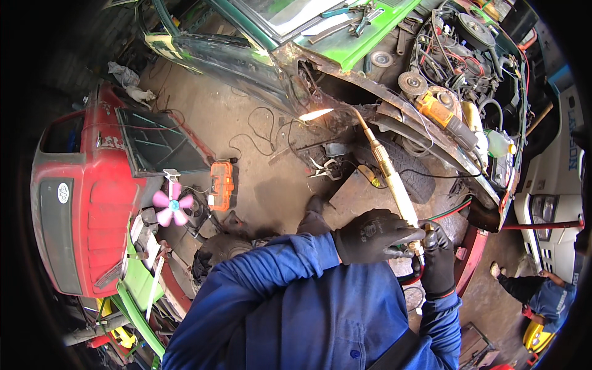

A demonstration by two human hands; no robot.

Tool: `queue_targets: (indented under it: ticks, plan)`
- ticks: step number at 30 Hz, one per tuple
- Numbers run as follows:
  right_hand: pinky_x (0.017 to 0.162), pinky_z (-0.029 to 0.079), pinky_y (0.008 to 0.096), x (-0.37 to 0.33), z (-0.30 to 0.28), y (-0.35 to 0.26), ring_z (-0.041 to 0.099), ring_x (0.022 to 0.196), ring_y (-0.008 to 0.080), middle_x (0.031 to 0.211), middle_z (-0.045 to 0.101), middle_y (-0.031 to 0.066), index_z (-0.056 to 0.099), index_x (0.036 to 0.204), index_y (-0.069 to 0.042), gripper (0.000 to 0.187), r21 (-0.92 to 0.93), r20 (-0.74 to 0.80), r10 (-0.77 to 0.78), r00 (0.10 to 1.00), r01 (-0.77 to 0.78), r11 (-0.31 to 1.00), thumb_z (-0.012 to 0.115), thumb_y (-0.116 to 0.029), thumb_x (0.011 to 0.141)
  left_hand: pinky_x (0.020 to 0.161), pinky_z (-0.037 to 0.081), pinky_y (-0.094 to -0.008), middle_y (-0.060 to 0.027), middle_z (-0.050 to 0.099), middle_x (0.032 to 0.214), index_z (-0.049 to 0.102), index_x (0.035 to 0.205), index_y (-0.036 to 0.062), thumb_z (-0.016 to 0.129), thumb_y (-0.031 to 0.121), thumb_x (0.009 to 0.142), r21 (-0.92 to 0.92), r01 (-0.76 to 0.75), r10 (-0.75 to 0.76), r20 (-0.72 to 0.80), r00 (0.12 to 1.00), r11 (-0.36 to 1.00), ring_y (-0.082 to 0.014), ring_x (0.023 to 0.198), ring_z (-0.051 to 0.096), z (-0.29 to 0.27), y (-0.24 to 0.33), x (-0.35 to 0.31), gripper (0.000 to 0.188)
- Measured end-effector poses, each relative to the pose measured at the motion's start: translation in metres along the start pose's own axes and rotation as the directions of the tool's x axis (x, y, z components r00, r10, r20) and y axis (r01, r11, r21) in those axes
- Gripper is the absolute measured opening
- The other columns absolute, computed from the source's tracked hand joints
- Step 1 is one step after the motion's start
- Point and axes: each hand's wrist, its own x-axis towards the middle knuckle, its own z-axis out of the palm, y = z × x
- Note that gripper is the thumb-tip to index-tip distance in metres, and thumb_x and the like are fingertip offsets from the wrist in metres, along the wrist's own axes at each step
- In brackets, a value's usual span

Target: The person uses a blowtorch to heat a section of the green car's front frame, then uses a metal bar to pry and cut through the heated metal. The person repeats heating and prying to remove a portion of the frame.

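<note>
Got L hand (pixel 372 237) clamped on rear end of brass torch (pixel 398 186), fingers curled in by valve. Got R hand (pixel 439 262) closed on same rear end, just R of L hand. Both in blk gloves, nearly touching. Can't tell exactly which fingertips bear on valve. Holding torch at a slant, neck & nozzle ahead of grip, leaning a bit L. Lit: see bright yellow-white flame (pixel 316 115) off nozzle, well ahead & L of grip, right by rusty metal at front door corner of green car (pixel 350 55). Can't tell if touching.

Note green hose (pixel 452 211) just R of grip, plus red hose (pixel 414 279) looped just below. Ahead of grip, beyond torch body, see tire (pixel 416 176) on floor, approx. alongside torch. Further ahead & R, see yellow/blk angle grinder (pixel 441 111) up on car's edge, w/ engine (pixel 459 52) beyond. Farthest ahead, see pliers (pixel 367 18) atop green panel.

Well L of grip: orange toolbox (pixel 222 185), pink-bladed fan (pixel 172 205), then red vehicle body (pixel 117 209). Ahead & L, blk cable (pixel 262 132) in loops on floor. Well R of grip: white vehicle (pixel 549 203) & co-worker (pixel 554 302) in blue top, bent by sth yellow, apart fr. torch.
</note>
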Motion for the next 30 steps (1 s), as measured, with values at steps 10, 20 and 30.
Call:
queue_targets:
  ticks: [10,20,30]
  plan:
    - [0.045,0.041,0.0206,-0.0063,-0.0004,-0.0018,0.054,0.053,0.0052,0.085,0.069,0.0025,0.064,0.130,-0.004,0.056,-0.002,-0.025,-0.005,1.000,0.005,1.000,0.060,-0.056,0.108,0.084,0.058,-0.0428,-0.0064,0.073,0.119,0.071,0.137,0.0165,0.082,0.034,0.092,0.007,-0.037,0.038,-0.037,0.999,0.999,-0.0284,0.098,0.072,0.0043,0.0023,0.0005,0.050]
    - [0.042,0.038,0.0208,-0.0061,-0.0012,0.0048,0.051,0.049,0.0052,0.082,0.068,0.0031,0.062,0.135,-0.004,0.059,-0.016,-0.014,-0.023,1.000,0.022,1.000,0.056,-0.057,0.110,0.092,0.056,-0.0473,-0.0125,0.073,0.116,0.067,0.142,0.0150,0.076,0.035,0.095,-0.023,-0.004,0.005,0.034,0.999,1.000,-0.0345,0.102,0.071,0.0068,0.0021,-0.0039,0.052]
    - [0.041,0.038,0.0212,-0.0048,-0.0017,0.0060,0.052,0.048,0.0059,0.083,0.068,0.0035,0.061,0.135,-0.005,0.059,0.009,-0.002,-0.024,1.000,0.024,1.000,0.055,-0.058,0.110,0.091,0.056,-0.0474,-0.0119,0.072,0.116,0.065,0.143,0.0151,0.076,0.034,0.095,-0.010,0.002,-0.001,0.061,0.998,1.000,-0.0344,0.100,0.071,0.0043,0.0019,-0.0023,0.052]
